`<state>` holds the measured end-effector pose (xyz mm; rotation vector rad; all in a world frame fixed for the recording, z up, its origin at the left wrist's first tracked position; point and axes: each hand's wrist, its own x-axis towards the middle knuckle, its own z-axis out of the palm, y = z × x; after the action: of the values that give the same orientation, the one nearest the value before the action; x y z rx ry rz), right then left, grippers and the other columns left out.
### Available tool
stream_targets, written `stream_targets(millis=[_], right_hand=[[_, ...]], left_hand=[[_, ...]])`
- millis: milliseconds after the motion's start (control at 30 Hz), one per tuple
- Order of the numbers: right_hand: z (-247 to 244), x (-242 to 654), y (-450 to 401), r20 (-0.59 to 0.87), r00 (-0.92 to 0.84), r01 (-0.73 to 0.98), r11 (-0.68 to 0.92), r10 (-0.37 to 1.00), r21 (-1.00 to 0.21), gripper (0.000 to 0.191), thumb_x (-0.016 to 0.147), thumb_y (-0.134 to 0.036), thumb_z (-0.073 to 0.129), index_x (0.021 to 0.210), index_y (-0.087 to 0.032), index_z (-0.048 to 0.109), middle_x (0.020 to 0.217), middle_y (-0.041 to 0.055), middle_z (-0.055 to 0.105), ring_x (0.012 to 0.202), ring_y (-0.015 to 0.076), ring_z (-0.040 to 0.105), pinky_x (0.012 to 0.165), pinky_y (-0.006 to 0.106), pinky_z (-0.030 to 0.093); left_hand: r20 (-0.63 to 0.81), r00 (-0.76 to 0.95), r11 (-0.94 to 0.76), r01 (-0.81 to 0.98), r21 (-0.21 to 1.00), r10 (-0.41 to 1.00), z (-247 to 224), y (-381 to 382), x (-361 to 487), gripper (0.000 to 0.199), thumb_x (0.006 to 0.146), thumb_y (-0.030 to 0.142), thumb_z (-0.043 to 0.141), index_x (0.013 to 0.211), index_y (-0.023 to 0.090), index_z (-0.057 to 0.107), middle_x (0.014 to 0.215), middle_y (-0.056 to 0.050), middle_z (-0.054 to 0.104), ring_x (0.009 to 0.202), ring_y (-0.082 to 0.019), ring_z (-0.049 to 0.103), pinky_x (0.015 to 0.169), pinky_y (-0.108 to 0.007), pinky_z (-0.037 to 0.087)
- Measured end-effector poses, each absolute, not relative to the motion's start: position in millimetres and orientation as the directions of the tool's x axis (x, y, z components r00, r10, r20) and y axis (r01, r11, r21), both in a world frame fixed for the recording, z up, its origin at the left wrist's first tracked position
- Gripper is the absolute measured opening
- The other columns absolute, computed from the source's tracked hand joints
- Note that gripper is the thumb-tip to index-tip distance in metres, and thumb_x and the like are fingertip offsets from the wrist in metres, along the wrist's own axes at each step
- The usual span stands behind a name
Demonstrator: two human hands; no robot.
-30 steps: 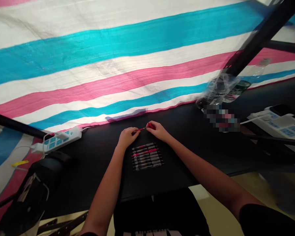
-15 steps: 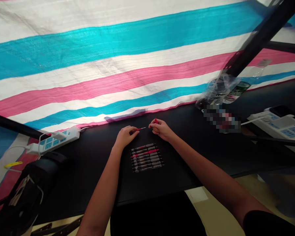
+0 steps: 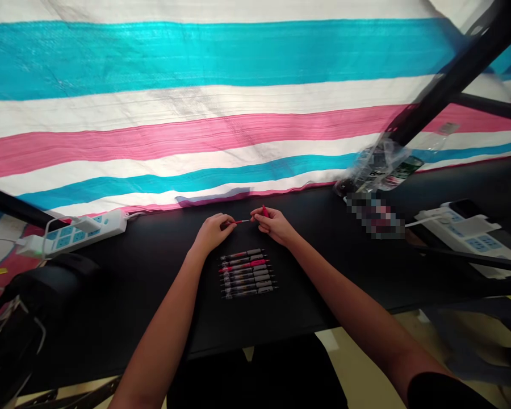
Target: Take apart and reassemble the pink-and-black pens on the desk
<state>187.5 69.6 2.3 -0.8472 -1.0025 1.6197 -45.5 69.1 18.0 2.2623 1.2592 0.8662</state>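
My left hand [image 3: 215,233] is closed on a thin red pen refill [image 3: 241,221], whose pale tip points right. Facing it, my right hand [image 3: 277,226] grips a red pen part [image 3: 265,211] that stands up between the fingers. The right fingertips meet the tip of the refill; whether a tiny piece sits there is too small to tell. Just below both hands, several grey-and-black pens [image 3: 247,279] lie side by side in a row, with one red pen [image 3: 243,266] among them.
A white power strip [image 3: 83,234] lies at the left beside a dark bag [image 3: 46,289]. Toward the right are bottles in clear plastic [image 3: 377,165], a blurred-out object [image 3: 377,216] and another power strip [image 3: 477,233]. Striped sheeting [image 3: 221,130] hangs behind the black table [image 3: 153,284].
The gap between the hands has closed: my right fingertips now reach the refill's tip. The view has turned slightly, and the row of pens is unchanged.
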Motion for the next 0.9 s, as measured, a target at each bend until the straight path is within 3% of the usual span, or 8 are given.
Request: stream_targets(millis=[300, 667, 900], right_hand=[[1.4, 189.3, 70.2, -0.056, -0.265, -0.359, -0.152, 0.963, -0.921, 0.035, 0.072, -0.040, 0.087, 0.091, -0.015, 0.074, 0.073, 0.0022, 0.065, 0.047, 0.0033, 0.033, 0.043, 0.025, 0.020], [5.6, 190.0, 69.5, -0.083, -0.283, -0.360, -0.186, 0.956, -0.914, 0.035, 0.067, -0.036, 0.090, 0.078, -0.016, 0.063, 0.069, -0.0011, 0.064, 0.044, 0.0012, 0.027, 0.043, 0.023, 0.021], [8.0, 191.9, 67.6, -0.087, -0.307, -0.349, -0.197, 0.948, -0.916, 0.030, 0.067, -0.032, 0.090, 0.081, -0.017, 0.068, 0.078, 0.0001, 0.068, 0.044, 0.0004, 0.028, 0.042, 0.023, 0.022]], left_hand=[[0.356, 0.367, -0.508, 0.533, 0.677, 0.860, 9.7, 74.2, -49.4, 0.011, 0.088, 0.028, 0.070, 0.091, 0.019, 0.074, 0.081, -0.003, 0.068, 0.068, -0.014, 0.058, 0.065, -0.027, 0.045], [0.347, 0.350, -0.490, 0.545, 0.680, 0.870, 12.7, 73.1, -49.5, 0.012, 0.088, 0.029, 0.069, 0.091, 0.019, 0.075, 0.082, -0.004, 0.071, 0.069, -0.015, 0.061, 0.066, -0.028, 0.047], [0.340, 0.344, -0.481, 0.541, 0.690, 0.875, 11.0, 74.1, -50.8, 0.013, 0.088, 0.030, 0.069, 0.091, 0.019, 0.075, 0.082, -0.004, 0.071, 0.070, -0.016, 0.061, 0.066, -0.028, 0.047]])
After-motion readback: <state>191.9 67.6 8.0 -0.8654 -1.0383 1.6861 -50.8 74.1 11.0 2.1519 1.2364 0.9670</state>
